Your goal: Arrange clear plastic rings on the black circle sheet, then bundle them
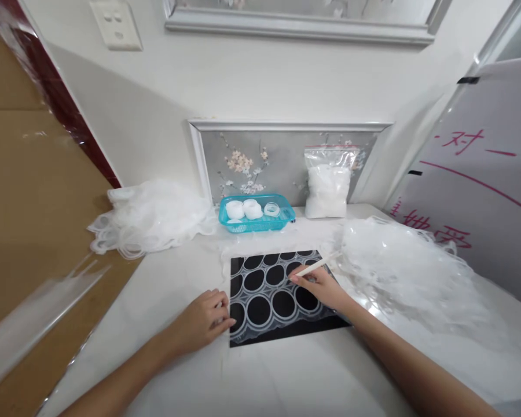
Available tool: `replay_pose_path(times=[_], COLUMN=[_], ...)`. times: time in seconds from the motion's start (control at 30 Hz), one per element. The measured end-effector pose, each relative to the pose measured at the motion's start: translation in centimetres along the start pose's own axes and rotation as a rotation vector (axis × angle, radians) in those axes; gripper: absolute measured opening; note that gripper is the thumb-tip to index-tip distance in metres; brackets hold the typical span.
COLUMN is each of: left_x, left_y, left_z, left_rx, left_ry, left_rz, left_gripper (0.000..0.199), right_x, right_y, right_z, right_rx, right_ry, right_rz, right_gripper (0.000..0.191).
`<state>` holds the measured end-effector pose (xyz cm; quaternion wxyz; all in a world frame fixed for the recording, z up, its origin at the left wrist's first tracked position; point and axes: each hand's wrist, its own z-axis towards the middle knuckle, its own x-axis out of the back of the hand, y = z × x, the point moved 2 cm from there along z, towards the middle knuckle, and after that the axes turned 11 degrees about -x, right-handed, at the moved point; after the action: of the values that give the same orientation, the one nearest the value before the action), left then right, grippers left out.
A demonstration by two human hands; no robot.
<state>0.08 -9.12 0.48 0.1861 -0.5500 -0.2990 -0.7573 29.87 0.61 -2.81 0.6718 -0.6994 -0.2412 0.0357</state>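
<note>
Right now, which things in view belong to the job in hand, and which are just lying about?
In the job:
- right hand, white pen-like tool
- left hand, black mat
- ring-patterned film
- probably: left film pile, right film pile, teal tray

Just about:
- wall socket
- whiteboard
- framed floral panel
- zip bag, perhaps

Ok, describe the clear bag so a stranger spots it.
Find the floral panel low on the wall. The bag, packed with white material, stands upright against its right part. Unlike the loose heap nearby, it has a red line across its top.
</note>
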Motion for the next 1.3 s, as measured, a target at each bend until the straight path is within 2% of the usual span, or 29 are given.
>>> replay_pose_path(times=[0.1, 0.2, 0.27, 0.4, 0.5, 0.6, 0.7, 0.8, 0.97, 1.07, 1.23, 1.3], left_x=[-0.4, -1.1, -1.9, -3.1, -2.9, -2.2, -2.2, -2.9, -3.4, -2.8, -2.0, -2.3], left_y=[-0.2, 0.3, 0.9, 1.6, 0.8, -0.8, -2.6, -3.9, -5.0, -4.7, -1.2, 0.4], left_z=[0.2, 0.7, 1.0, 1.6, 2.4, 3.6, 4.4, 4.5, 4.6, 4.6, 4.2, 4.0], left_rx=[-0.002, -0.041, -0.079, -0.069, -0.023, 0.000, 0.057, 0.111, 0.174, 0.189, 0.017, -0.055], left_ry=[0.104, 0.172, 0.154, 0.060, 0.016, -0.022, -0.038, -0.073, -0.154, -0.131, -0.014, -0.021], left_rz=[0.028, 0.057, 0.095, 0.173, 0.169, 0.158, 0.145, 0.159, 0.209, 0.239, 0.282, 0.306], left_gripper=[0.022, 0.024, 0.031, 0.049, 0.052, 0.052, 0.054, 0.064, 0.079, 0.080, 0.038, 0.033], right_x=[-0.6, -0.5, -0.2, -0.1, -1.2, -3.3, -5.5, -6.4, -6.1, -6.0, -6.2, -6.2], right_y=[0.0, -0.2, -0.7, -2.2, -3.2, -3.5, -2.6, -1.3, -0.5, -0.8, -0.9, -0.8], right_z=[-0.1, -0.4, -0.5, -0.1, 0.8, 2.1, 3.4, 4.0, 3.5, 2.9, 2.6, 2.5], right_rx=[-0.124, -0.256, -0.291, -0.229, -0.160, -0.084, 0.005, 0.115, 0.094, 0.137, 0.158, 0.151], right_ry=[-0.018, -0.010, 0.008, 0.045, -0.003, -0.063, -0.114, -0.051, 0.034, 0.028, -0.023, -0.024], right_rz=[0.363, 0.752, 0.872, 0.955, 0.843, 0.482, 0.177, 0.003, -0.106, -0.155, -0.194, -0.197], right_gripper=[0.030, 0.025, 0.020, 0.016, 0.022, 0.030, 0.036, 0.038, 0.036, 0.027, 0.022, 0.022])
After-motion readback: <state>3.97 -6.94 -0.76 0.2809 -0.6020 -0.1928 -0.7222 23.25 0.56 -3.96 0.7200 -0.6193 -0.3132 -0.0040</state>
